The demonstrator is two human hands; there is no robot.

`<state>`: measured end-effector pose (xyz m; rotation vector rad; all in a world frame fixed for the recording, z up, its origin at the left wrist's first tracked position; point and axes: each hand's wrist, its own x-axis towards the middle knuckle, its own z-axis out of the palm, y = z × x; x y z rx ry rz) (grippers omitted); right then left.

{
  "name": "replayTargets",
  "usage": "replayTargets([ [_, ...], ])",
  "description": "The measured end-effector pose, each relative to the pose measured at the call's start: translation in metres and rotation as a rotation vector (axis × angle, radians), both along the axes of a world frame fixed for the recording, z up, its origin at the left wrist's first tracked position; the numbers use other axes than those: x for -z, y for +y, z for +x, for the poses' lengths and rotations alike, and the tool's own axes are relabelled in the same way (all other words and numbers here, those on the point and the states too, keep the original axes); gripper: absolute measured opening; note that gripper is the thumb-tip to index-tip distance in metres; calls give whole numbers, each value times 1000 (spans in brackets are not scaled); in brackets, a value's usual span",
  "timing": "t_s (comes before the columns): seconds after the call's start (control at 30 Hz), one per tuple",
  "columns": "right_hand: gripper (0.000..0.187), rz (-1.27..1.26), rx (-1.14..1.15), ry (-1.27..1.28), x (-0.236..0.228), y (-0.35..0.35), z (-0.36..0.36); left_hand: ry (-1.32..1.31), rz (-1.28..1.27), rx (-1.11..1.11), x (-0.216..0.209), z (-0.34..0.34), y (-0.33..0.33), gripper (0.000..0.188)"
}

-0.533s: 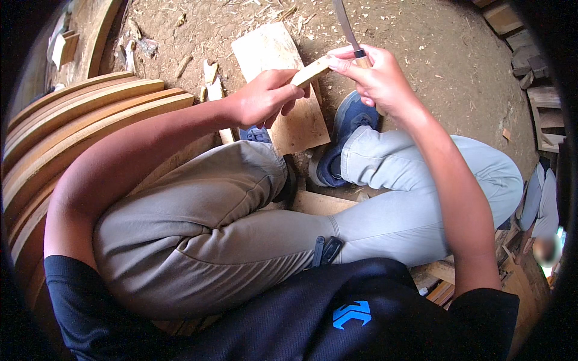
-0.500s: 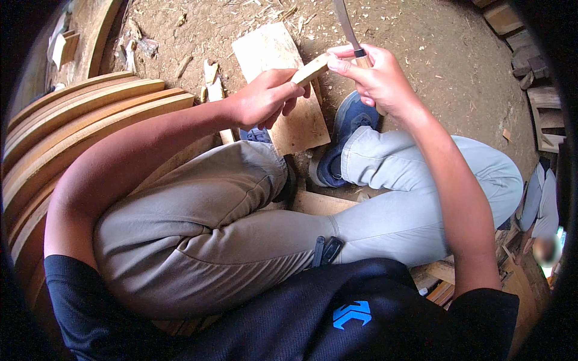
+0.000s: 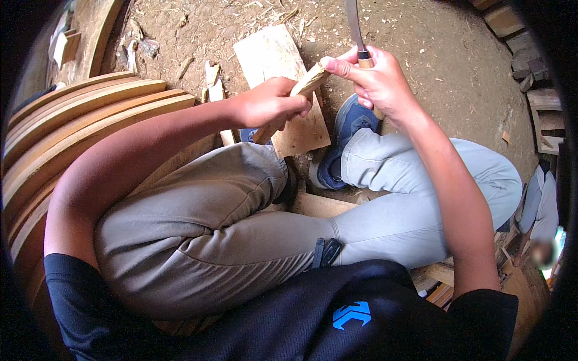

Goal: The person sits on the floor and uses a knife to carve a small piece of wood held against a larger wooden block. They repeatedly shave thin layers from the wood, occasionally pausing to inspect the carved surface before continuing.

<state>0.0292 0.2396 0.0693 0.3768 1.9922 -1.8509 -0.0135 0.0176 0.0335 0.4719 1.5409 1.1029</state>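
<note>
My left hand (image 3: 274, 103) is wrapped round a short, pale wooden stick (image 3: 310, 80) that slants up to the right. Its lower end shows below my palm. In my right hand (image 3: 383, 81) is a knife (image 3: 354, 25) with a wooden handle and a dark collar, its blade pointing up and away from me. The thumb and a finger of that same hand touch the stick's upper end. Under both hands lies a flat wooden board (image 3: 304, 129) on the ground, between my blue shoes (image 3: 349, 123).
Curved wooden planks (image 3: 90, 105) are stacked at the left. Wood chips and shavings lie scattered over the dirt floor (image 3: 445, 48). Wood blocks (image 3: 545, 102) line the right edge, and another person (image 3: 542, 210) is partly visible there. A split wood piece (image 3: 215, 87) lies left of the board.
The stick has turned in my left hand, so its lower end now shows beneath the palm. My right hand and the upright knife have shifted slightly right.
</note>
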Motion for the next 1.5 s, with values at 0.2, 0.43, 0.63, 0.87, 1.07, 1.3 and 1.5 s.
replayTargets([
  [0.2,33,-90,38,-54,7,4,2,30,70,-2,-2,0,0,28],
  [0.43,23,-216,49,-138,-4,2,0,-119,-21,-35,-16,-5,3,23],
  [0.63,23,-142,36,-174,6,8,1,-112,-149,-69,-22,-10,9,31],
  [0.87,27,3,-6,-318,6,6,1,-34,-257,-93,-15,-13,4,38],
  [1.07,27,13,-24,-320,8,6,2,-15,-213,-34,-12,-15,4,33],
  [1.3,28,-76,16,-335,12,7,1,-44,-120,-55,3,-16,-1,28],
  [1.5,21,-155,29,-296,23,9,1,-107,-2,-98,10,-12,0,41],
])
